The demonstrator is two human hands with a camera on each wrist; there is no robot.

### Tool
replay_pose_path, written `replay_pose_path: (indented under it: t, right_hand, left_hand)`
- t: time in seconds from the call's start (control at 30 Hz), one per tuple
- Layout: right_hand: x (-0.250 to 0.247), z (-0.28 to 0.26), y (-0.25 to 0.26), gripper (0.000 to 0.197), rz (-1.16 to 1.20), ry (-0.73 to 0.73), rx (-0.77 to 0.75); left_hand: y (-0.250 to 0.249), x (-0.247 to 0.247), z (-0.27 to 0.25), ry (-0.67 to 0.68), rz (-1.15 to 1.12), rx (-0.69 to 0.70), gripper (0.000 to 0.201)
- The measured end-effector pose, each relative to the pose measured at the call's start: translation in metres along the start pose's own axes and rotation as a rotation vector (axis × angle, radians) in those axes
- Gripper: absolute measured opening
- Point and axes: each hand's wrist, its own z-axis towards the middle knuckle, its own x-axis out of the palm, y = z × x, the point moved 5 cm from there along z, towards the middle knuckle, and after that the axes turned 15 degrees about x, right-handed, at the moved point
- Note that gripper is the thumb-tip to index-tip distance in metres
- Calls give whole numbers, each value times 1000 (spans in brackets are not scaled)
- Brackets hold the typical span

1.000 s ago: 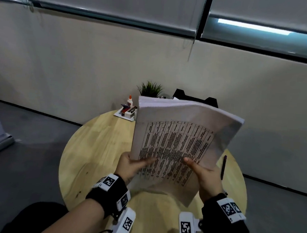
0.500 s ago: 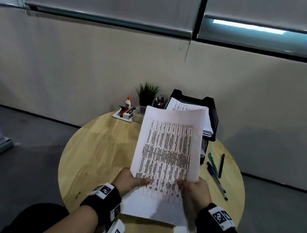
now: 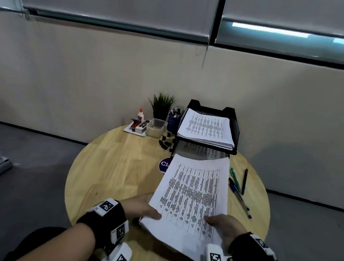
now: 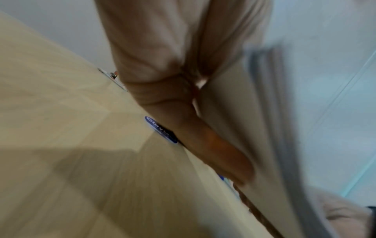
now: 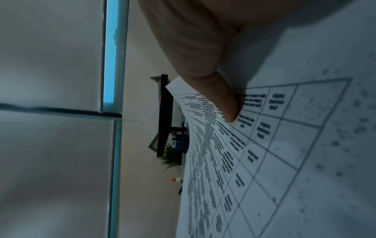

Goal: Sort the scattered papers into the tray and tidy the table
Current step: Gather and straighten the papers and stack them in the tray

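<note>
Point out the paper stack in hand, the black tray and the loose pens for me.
paper stack (image 3: 193, 195), head view, middle of the printed top sheet.
black tray (image 3: 235, 130), head view, right side wall of the upper tier.
loose pens (image 3: 244, 181), head view, barrel of the dark pen.

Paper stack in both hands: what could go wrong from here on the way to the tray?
1. The paper stack is held only at its near edge by the left hand and right hand; the far end could sag and fan out.
2. The tray top tier already holds papers, so added sheets may slide off.
3. Pens lie beside the stack; a low sweep might knock them.
</note>
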Motion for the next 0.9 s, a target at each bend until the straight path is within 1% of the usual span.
replay_pose_path:
  t: [0.03,0.07,0.1,0.13,0.17,0.2,0.23,0.27,0.3,0.33,0.37,0.4,0.43,0.53,0.63,0.7,0.8,0.9]
  right_hand:
    - [-2,-3,6,43,7,38,-7]
    - [-3,1,13,48,-1,77,-14]
    - [-6,9,20,64,11,87,-6]
    - [-14,26,26,84,-10,79,-7]
    - [-24,55,33,95,-22,91,-26]
    - [-31,73,39,91,-26,93,-46]
    - [-30,70,46,76,-16,97,-59]
    - [-26,57,54,59,11,109,-87]
    - [-18,30,61,47,40,129,-113]
    - [-13,18,69,40,76,178,-125]
    - [-9,9,74,37,106,257,-137]
    - [-6,7,78,37,115,334,-150]
    - [-7,7,80,40,111,377,-151]
    - [-12,5,80,48,49,352,-137]
    - [-19,11,84,45,18,334,-105]
    - [-26,24,92,39,133,300,-104]
    - [-30,43,110,26,322,251,-152]
    - [-32,61,131,24,415,211,-222]
  left_hand:
    - [1,0,-1,18,-41,-50,44]
    - [3,0,-2,29,-87,-93,45]
    - [3,-2,-1,23,-121,-112,47]
    - [3,-4,1,8,-140,-115,49]
    - [2,-7,5,-16,-158,-111,51]
    - [2,-10,9,-45,-177,-102,52]
    - [1,-13,14,-75,-199,-95,53]
    - [0,-18,19,-102,-222,-89,53]
    - [-1,-21,24,-122,-251,-85,54]
    - [-2,-25,30,-136,-277,-82,54]
    - [-3,-28,35,-150,-298,-79,55]
    - [-4,-30,41,-161,-314,-77,55]
    - [-5,-32,49,-164,-330,-73,55]
    - [-7,-37,75,-170,-367,-57,57]
    - [-9,-44,102,-208,-370,-50,53]
    - [-9,-49,123,-233,-377,-34,55]
    - [-8,-54,152,-283,-408,1,55]
    - [-7,-64,178,-396,-421,41,42]
